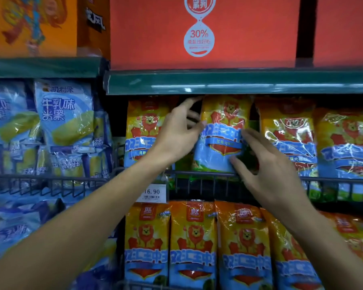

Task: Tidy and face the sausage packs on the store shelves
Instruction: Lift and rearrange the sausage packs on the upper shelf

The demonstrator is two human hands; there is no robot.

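Held pack: a glossy yellow-and-blue plastic sausage pack with a red lion print (pixel 221 132) stands in the middle shelf bay, tilted with its top leaning right, its bottom edge at the dark wire front rail (pixel 199 174)
Left hand: the left hand (pixel 176 132) reaches up from lower left; its fingers (pixel 194 119) curl round the pack's left edge, thumb on the front face, other fingers behind, so it grips the pack
Right hand: the right hand (pixel 266 164) is at the pack's lower right corner; fingers spread and loosely bent, tips touching the pack's right edge, not closed round it
Neighbouring packs: a matching lion-print pack on the left (pixel 143 130) stands upright just beside the left hand; two more matching packs on the right (pixel 291 139) lean against each other
Lower shelf: a row of upright yellow-and-blue lion packs (pixel 194 245) stands side by side, faces forward
Price tag: a white paper price label reading 16.90 (pixel 152 193) hangs on the rail below the left-hand pack
Upper shelf: a green shelf edge (pixel 239 83) runs above the packs, carrying a red cardboard box with a white 30% emblem (pixel 199 32) and an orange printed box (pixel 32 26)
Left bay: pale blue snack bags with yellow bars pictured (pixel 65 114) fill the adjoining shelves, somewhat blurred
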